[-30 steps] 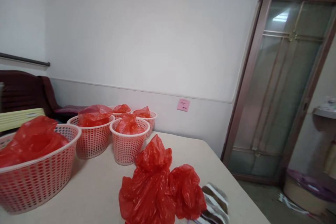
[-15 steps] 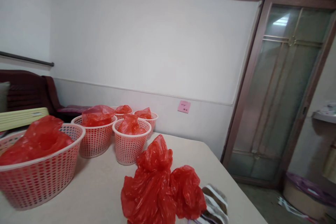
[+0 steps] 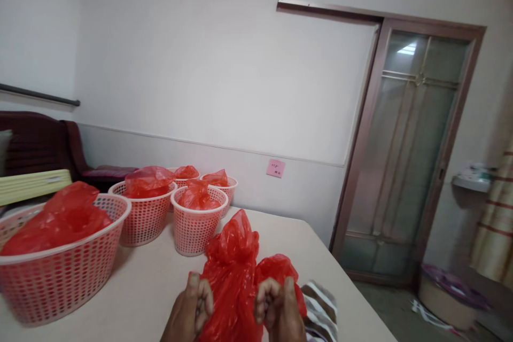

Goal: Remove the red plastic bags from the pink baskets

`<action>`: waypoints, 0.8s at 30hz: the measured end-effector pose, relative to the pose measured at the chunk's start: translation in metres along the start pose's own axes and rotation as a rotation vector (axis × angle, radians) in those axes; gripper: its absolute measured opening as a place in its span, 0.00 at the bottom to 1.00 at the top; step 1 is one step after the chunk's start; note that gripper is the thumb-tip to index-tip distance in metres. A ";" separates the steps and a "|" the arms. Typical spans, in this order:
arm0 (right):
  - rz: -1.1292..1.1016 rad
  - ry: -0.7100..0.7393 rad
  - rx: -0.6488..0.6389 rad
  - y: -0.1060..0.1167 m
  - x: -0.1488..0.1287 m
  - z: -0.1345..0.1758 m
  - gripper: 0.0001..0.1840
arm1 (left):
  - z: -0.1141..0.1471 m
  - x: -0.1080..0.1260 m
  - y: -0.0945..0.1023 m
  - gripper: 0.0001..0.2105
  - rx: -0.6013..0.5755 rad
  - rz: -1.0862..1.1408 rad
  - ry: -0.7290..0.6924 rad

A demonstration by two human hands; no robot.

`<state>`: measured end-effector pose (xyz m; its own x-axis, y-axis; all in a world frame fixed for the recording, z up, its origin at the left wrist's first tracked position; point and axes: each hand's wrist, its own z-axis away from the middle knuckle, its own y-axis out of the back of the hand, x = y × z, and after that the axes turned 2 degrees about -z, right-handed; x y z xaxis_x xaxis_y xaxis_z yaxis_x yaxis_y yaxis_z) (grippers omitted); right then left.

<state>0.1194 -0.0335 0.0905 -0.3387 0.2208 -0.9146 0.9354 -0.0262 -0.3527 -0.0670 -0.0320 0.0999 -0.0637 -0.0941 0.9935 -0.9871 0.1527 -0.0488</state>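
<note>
At the near edge of the table (image 3: pixel 132 283), both hands are working on a crumpled red plastic bag (image 3: pixel 234 272). The left hand (image 3: pixel 188 312) is curling its fingers (image 3: pixel 202 299) in against the bag's left side, thumb raised, pinching a fold of the film. The right hand (image 3: pixel 278 310) is doing the same on the bag's right side, its fingers (image 3: pixel 264 299) bent tight into a near fist around the plastic. Neither hand is spread open; each is gripping the thin film.

Judging by the grip, the hands are taking hold of the bag by two sides, the opening step of spreading or pulling it apart. The next move is likely calling for the two hands to draw away from each other while keeping their pinch, since the film is slippery and bunched.

Just right of the bag, touching it, a striped cloth (image 3: pixel 323 307) is lying near the table's right edge. Farther back, a small pink basket (image 3: pixel 198 222) is standing mid-table with a red bag inside. At the left edge a large pink basket (image 3: pixel 60 272) is holding another. Beyond them, more lined baskets (image 3: pixel 144 214) are clustering at the far left corner.
</note>
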 end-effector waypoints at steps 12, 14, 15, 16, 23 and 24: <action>0.027 0.176 -0.028 -0.017 -0.102 -0.021 0.37 | -0.036 0.097 -0.013 0.35 -0.062 -0.042 -0.114; 0.035 0.186 -0.028 -0.017 -0.109 -0.021 0.38 | -0.036 0.103 -0.014 0.35 -0.055 -0.030 -0.105; 0.042 0.188 -0.029 -0.018 -0.113 -0.021 0.38 | -0.036 0.106 -0.014 0.35 -0.051 -0.027 -0.104; 0.053 0.189 -0.030 -0.018 -0.116 -0.021 0.38 | -0.036 0.109 -0.014 0.35 -0.048 -0.025 -0.104; 0.092 0.205 0.000 -0.022 -0.134 -0.024 0.38 | -0.036 0.120 -0.009 0.35 -0.045 -0.039 -0.110; 0.103 0.208 0.004 -0.023 -0.136 -0.025 0.39 | -0.036 0.120 -0.009 0.35 -0.044 -0.043 -0.111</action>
<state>0.1467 -0.0390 0.2278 -0.2128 0.4127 -0.8857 0.9633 -0.0630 -0.2608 -0.0609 -0.0093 0.2237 -0.0396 -0.2098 0.9769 -0.9820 0.1890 0.0008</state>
